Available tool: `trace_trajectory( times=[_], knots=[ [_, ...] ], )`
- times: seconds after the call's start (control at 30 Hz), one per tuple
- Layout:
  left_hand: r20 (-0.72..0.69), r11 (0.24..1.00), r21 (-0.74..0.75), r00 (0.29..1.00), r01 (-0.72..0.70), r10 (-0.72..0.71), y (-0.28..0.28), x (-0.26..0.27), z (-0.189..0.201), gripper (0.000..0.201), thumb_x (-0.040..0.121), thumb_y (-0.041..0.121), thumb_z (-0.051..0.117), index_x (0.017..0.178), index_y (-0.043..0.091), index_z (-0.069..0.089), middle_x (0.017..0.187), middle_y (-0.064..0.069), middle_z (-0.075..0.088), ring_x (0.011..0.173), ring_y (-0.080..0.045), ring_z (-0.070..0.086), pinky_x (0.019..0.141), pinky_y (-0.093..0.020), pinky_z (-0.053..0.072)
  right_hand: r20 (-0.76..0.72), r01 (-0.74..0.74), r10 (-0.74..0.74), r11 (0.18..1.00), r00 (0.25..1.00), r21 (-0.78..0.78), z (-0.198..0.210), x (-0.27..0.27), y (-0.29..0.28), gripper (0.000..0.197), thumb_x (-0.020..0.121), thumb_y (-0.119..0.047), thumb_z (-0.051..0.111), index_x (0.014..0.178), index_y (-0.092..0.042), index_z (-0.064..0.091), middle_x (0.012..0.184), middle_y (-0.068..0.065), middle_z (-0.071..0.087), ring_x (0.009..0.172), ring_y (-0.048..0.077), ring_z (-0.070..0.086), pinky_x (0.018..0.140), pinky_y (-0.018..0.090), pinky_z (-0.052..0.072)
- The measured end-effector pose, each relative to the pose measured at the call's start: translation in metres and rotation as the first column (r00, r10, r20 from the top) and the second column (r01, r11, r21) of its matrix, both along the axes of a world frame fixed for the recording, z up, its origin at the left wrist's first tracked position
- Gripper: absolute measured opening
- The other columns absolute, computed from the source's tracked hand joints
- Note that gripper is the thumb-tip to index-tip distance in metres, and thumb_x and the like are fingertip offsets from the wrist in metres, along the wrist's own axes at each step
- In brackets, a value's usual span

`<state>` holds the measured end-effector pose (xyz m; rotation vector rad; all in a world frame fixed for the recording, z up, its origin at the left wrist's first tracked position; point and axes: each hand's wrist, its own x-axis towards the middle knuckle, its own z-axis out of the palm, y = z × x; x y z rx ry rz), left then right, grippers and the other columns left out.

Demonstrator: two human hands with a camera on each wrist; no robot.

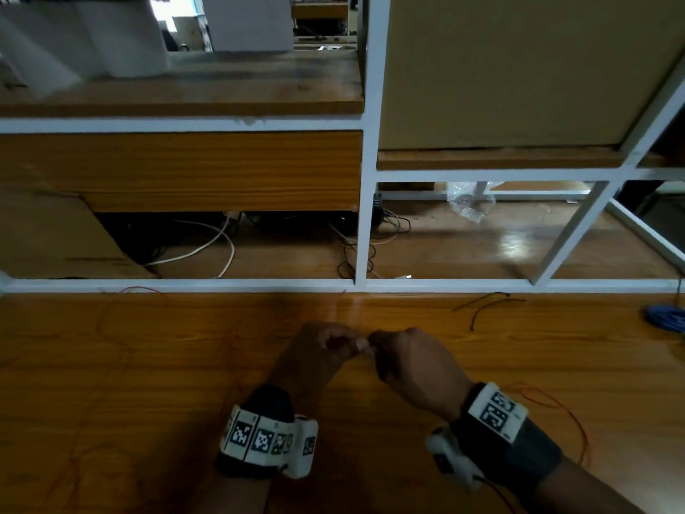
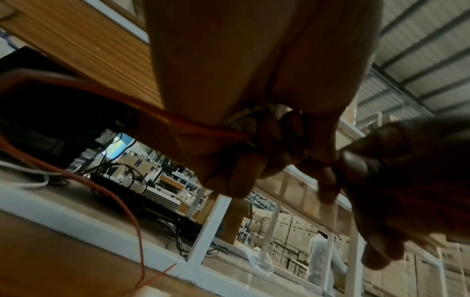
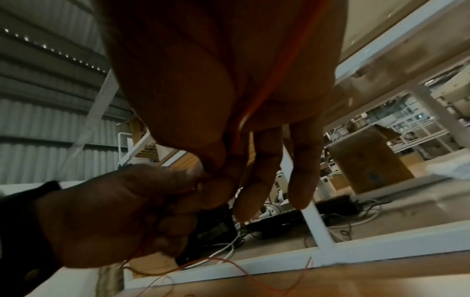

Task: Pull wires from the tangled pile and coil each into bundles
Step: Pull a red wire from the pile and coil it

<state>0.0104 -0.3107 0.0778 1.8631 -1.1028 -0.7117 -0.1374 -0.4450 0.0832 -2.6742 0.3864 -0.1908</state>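
Note:
A thin red wire (image 1: 556,400) lies in loose loops over the wooden table (image 1: 148,421). Both hands meet above the table's middle. My left hand (image 1: 348,343) has its fingers curled, and the red wire (image 2: 203,128) runs in from the left into them. My right hand (image 1: 378,345) pinches the same wire between thumb and forefinger right against the left fingertips. In the right wrist view the red wire (image 3: 282,66) runs down the right palm, and the other right fingers (image 3: 302,180) hang loosely straight. How much wire is wound inside the left hand is hidden.
A short black wire (image 1: 482,309) lies on the table at the back right. A blue coil (image 1: 665,317) sits at the far right edge. A white metal shelf frame (image 1: 222,285) borders the table's far side, with cables and a cardboard box behind it.

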Motion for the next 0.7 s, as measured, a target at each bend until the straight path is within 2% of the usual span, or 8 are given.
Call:
trace_trajectory(
  times=[0.13, 0.27, 0.33, 0.4, 0.5, 0.57, 0.63, 0.7],
  knots=[
    [-0.125, 0.992, 0.041, 0.984, -0.120, 0.124, 0.018, 0.016, -0.002, 0.015, 0.096, 0.034, 0.063, 0.095, 0.025, 0.074, 0.086, 0.024, 0.072, 0.082, 0.011, 0.063, 0.069, -0.008, 0.043, 0.053, 0.081, -0.083, 0.996, 0.995, 0.035, 0.004, -0.013, -0.045, 0.023, 0.095, -0.032, 0.045, 0.089, -0.029, 0.067, 0.076, -0.009, 0.074, 0.068, 0.013, 0.070, 0.059, 0.036, 0.056],
    [-0.046, 0.970, 0.102, 0.972, -0.223, 0.229, 0.043, 0.039, -0.013, 0.017, 0.093, 0.047, 0.062, 0.091, 0.035, 0.075, 0.107, 0.017, 0.071, 0.101, -0.004, 0.063, 0.089, -0.031, 0.050, 0.049, 0.238, -0.237, 0.971, 0.970, -0.012, 0.001, -0.035, -0.085, 0.019, 0.100, -0.016, 0.054, 0.096, -0.028, 0.069, 0.082, -0.009, 0.075, 0.070, 0.007, 0.068, 0.054, 0.022, 0.042],
    [-0.065, 0.961, 0.081, 0.960, -0.265, 0.271, 0.046, 0.038, -0.015, 0.018, 0.093, 0.044, 0.064, 0.089, 0.032, 0.076, 0.091, 0.019, 0.071, 0.083, -0.001, 0.062, 0.077, -0.029, 0.050, 0.027, 0.238, -0.237, 0.971, 0.971, -0.002, -0.009, -0.040, -0.088, 0.021, 0.101, -0.017, 0.055, 0.093, -0.033, 0.068, 0.083, -0.007, 0.075, 0.070, 0.009, 0.068, 0.056, 0.026, 0.045],
    [-0.150, 0.945, -0.017, 0.936, -0.326, 0.320, 0.041, 0.028, -0.015, 0.018, 0.094, 0.034, 0.065, 0.086, 0.024, 0.078, 0.063, 0.018, 0.065, 0.058, 0.000, 0.053, 0.060, -0.025, 0.042, -0.057, 0.285, -0.287, 0.958, 0.956, -0.041, -0.022, -0.036, -0.085, 0.021, 0.102, -0.020, 0.057, 0.114, -0.030, 0.070, 0.103, 0.003, 0.077, 0.085, 0.021, 0.071, 0.066, 0.034, 0.053],
    [-0.261, 0.930, -0.109, 0.913, -0.351, 0.314, 0.028, 0.004, -0.010, 0.018, 0.094, 0.027, 0.066, 0.083, 0.023, 0.079, 0.055, 0.010, 0.062, 0.051, -0.006, 0.048, 0.055, -0.027, 0.040, -0.212, 0.280, -0.327, 0.933, 0.921, -0.224, -0.022, -0.032, -0.073, 0.075, 0.099, -0.040, 0.061, 0.161, -0.023, 0.025, 0.165, 0.007, 0.034, 0.148, 0.033, 0.035, 0.113, 0.050, 0.041],
    [-0.258, 0.945, -0.120, 0.929, -0.303, 0.265, 0.016, -0.012, -0.005, 0.018, 0.094, 0.029, 0.065, 0.082, 0.026, 0.078, 0.061, 0.011, 0.066, 0.055, -0.008, 0.054, 0.059, -0.025, 0.044, -0.215, 0.179, -0.242, 0.945, 0.946, -0.275, -0.006, -0.029, -0.056, 0.093, 0.096, -0.052, 0.061, 0.165, -0.024, 0.005, 0.172, 0.000, 0.007, 0.158, 0.031, 0.004, 0.122, 0.055, 0.021],
    [-0.188, 0.966, -0.124, 0.961, -0.227, 0.201, 0.005, -0.024, 0.002, 0.016, 0.095, 0.029, 0.064, 0.085, 0.030, 0.077, 0.075, 0.016, 0.073, 0.069, 0.001, 0.065, 0.069, -0.019, 0.048, -0.137, 0.054, -0.094, 0.963, 0.986, -0.265, 0.004, -0.021, -0.038, 0.080, 0.097, -0.054, 0.054, 0.162, -0.024, 0.020, 0.169, 0.001, 0.026, 0.158, 0.029, 0.008, 0.123, 0.056, 0.020],
    [-0.124, 0.973, -0.162, 0.982, -0.162, 0.143, -0.003, -0.033, 0.007, 0.017, 0.096, 0.027, 0.063, 0.083, 0.030, 0.075, 0.079, 0.016, 0.074, 0.069, 0.006, 0.063, 0.066, -0.011, 0.046, -0.055, -0.032, 0.022, 0.982, 0.998, -0.185, 0.006, -0.016, -0.022, 0.045, 0.099, -0.048, 0.045, 0.136, -0.025, 0.057, 0.135, 0.000, 0.067, 0.142, 0.029, 0.042, 0.115, 0.056, 0.036]
  ],
)
